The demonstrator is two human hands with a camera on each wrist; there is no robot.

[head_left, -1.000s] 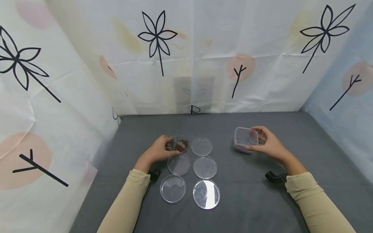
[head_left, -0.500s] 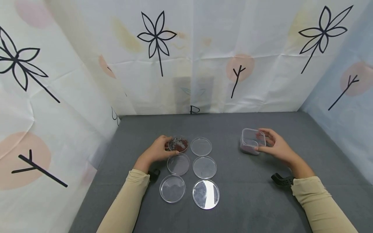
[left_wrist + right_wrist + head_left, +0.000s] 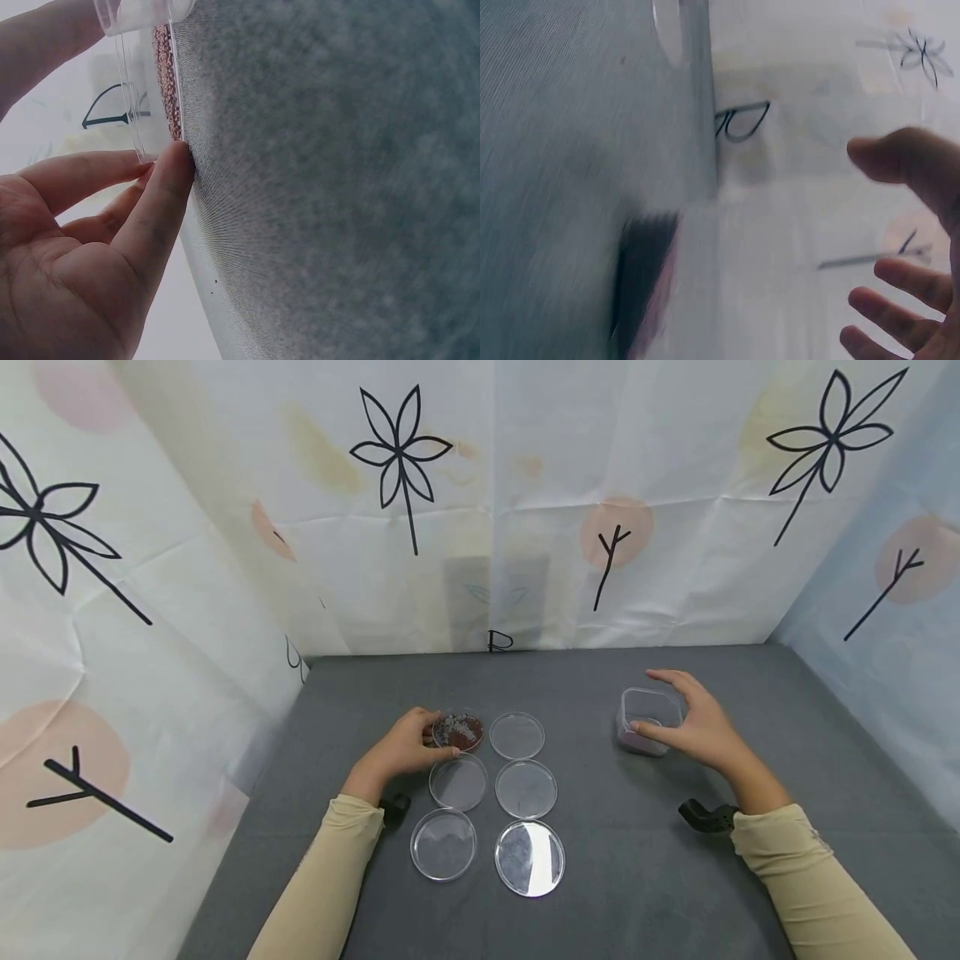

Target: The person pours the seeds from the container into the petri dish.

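Note:
At the far left of the dish group, my left hand [image 3: 397, 750] grips the sides of a clear petri dish [image 3: 460, 732]. Reddish-brown granules with a patch of whitish grey bits lie in the dish. In the left wrist view the granules [image 3: 166, 82] show through the dish's side wall, with fingers at its lower edge. My right hand [image 3: 701, 725] is spread just above and beside a clear square plastic container [image 3: 639, 742], thumb and fingers parted. The container stands on the table with something purplish low inside. In the right wrist view the fingers [image 3: 900, 319] hold nothing.
Several clear round dishes stand in two columns on the grey table [image 3: 600, 877], among them a far right one [image 3: 517, 737], a near left one [image 3: 444, 846] and a shiny near right one [image 3: 530, 860]. A patterned cloth [image 3: 525, 485] hangs behind and at both sides.
The right hand shifted the container to the right, then let go and lifted off it with fingers spreading. The left hand stays at the dish with granules.

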